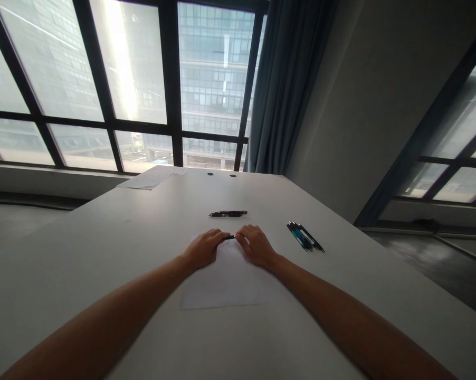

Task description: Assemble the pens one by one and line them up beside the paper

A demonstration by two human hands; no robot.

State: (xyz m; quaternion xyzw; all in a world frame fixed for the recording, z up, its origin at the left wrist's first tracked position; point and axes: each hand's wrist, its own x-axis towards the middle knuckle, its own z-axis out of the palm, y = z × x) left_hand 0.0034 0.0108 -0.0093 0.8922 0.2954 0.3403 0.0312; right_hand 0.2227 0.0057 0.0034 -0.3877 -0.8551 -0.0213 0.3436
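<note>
Resting on the tabletop [103, 253], at the far edge of a white paper sheet [230, 285], a short dark pen [229, 237] is pinched between both hands.

- Left hand [204, 247]: fingers curled narrow, grip closed on the pen's left end.
- Right hand [256, 245]: fingers curled likewise, grip closed on the right end. Only a small dark stretch of the pen is seen between the two hands.
- Pens beyond the hands [228, 214]: dark, lying side by side, apart from the fingers.
- Pen cluster at right [304, 236]: several, dark and teal, laid parallel, well apart from the right hand.
- Papers [153, 177]: at the far left corner of the tabletop.

Risks, as judged: should the pen be pulled apart sharply, a cap or small inner part could be flung off and rolled across the smooth tabletop, perhaps over its edge. The sheet could be dragged or creased by the wrists lying on it. Ink marks on the sheet cannot be excluded if the tip is exposed; this is hidden.
</note>
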